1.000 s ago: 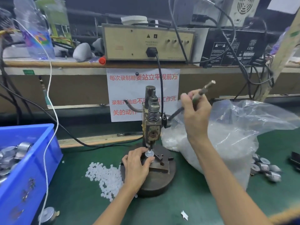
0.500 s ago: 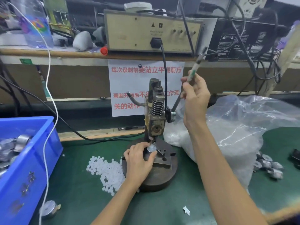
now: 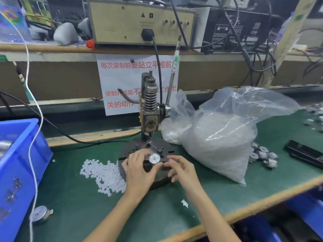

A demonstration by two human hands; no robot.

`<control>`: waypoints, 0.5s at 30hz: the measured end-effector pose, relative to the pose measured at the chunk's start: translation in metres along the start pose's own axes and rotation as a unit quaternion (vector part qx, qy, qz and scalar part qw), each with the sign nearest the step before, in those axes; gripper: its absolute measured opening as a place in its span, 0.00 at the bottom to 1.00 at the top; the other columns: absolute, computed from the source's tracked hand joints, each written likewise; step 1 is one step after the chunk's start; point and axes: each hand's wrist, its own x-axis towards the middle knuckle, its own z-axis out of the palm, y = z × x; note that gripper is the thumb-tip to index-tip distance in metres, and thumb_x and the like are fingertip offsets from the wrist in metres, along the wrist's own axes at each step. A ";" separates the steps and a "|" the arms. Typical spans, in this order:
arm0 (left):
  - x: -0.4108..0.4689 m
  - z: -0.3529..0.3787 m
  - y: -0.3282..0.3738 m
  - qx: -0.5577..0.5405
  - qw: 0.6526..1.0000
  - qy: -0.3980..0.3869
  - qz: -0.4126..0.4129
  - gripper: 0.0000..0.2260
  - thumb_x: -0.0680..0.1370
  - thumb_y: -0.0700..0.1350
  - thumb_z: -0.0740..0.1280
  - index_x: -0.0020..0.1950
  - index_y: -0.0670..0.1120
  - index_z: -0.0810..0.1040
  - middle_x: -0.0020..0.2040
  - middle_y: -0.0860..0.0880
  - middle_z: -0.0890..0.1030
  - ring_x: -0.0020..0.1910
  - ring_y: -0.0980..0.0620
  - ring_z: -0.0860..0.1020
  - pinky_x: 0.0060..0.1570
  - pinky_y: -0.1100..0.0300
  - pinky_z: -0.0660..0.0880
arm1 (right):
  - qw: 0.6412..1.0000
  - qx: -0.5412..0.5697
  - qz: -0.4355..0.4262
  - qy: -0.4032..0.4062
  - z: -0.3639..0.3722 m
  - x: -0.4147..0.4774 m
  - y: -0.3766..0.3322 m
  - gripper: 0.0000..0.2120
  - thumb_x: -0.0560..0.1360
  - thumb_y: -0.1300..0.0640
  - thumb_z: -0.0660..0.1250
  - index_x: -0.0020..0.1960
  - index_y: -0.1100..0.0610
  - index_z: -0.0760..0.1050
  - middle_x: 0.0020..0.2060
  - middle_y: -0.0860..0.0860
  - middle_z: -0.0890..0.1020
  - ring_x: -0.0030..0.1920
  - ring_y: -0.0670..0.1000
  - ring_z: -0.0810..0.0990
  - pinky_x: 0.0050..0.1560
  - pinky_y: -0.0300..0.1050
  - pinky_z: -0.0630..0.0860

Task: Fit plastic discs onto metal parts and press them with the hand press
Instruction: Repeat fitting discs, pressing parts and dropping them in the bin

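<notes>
Factory assembly station: hand press (image 3: 150, 109) on a green-matted counter (image 3: 70, 198), parts bin (image 3: 19, 165), power units (image 3: 139, 21) on shelf.

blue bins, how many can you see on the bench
1: the blue bin stands at the left edge of the green bench, left of the hand press, cut off by the frame. More blue shows below the bench edge at right, unclear what.

We see a small round metal part (image 3: 154, 159) with a white plastic disc on top, sitting over the front of the hand press (image 3: 150, 109) base. The press stands tall with its handle (image 3: 173, 74) pointing up. A heap of white plastic discs (image 3: 103, 175) lies left of the base.
</notes>
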 end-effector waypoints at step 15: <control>-0.154 0.094 0.127 -0.135 0.926 -0.334 0.113 0.14 0.73 0.43 0.70 0.57 0.47 0.75 0.52 0.54 0.78 0.53 0.55 0.75 0.53 0.63 0.70 | 0.965 0.083 0.108 0.223 -0.154 -0.145 0.058 0.12 0.79 0.60 0.61 0.39 0.57 0.78 0.31 0.51 0.77 0.27 0.48 0.73 0.26 0.40 0.66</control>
